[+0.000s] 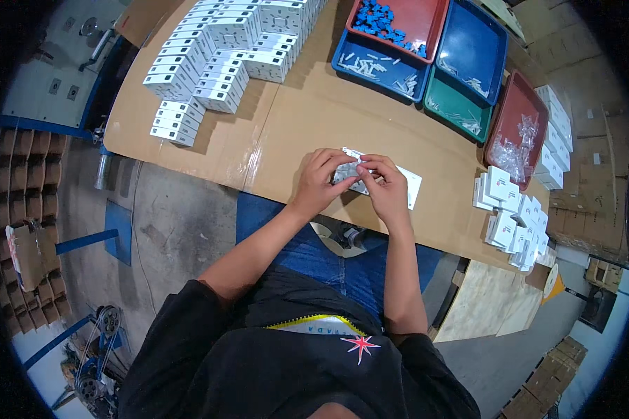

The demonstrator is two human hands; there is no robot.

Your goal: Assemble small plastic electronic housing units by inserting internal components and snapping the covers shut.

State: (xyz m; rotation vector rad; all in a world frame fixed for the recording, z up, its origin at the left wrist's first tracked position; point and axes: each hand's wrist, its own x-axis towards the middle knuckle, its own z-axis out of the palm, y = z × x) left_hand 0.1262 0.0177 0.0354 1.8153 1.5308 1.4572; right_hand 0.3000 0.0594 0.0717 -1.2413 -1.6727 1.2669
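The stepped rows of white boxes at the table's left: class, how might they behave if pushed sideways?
The white boxes would probably shift or topple separately, since no strap shows around them. Each seems likely to feel stiff, given its flat faces and straight edges.

Blue letters (328,329) mark the shirt's (279,370) white panel (299,326).

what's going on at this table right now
A person is handling a small, clear-looking packet with both hands at the table's near edge. The left hand holds it; the right hand has its fingertips at its edge, their exact grip too small to tell. A flat white piece lies beside them. White boxes stand stacked at upper left, beyond the hands.
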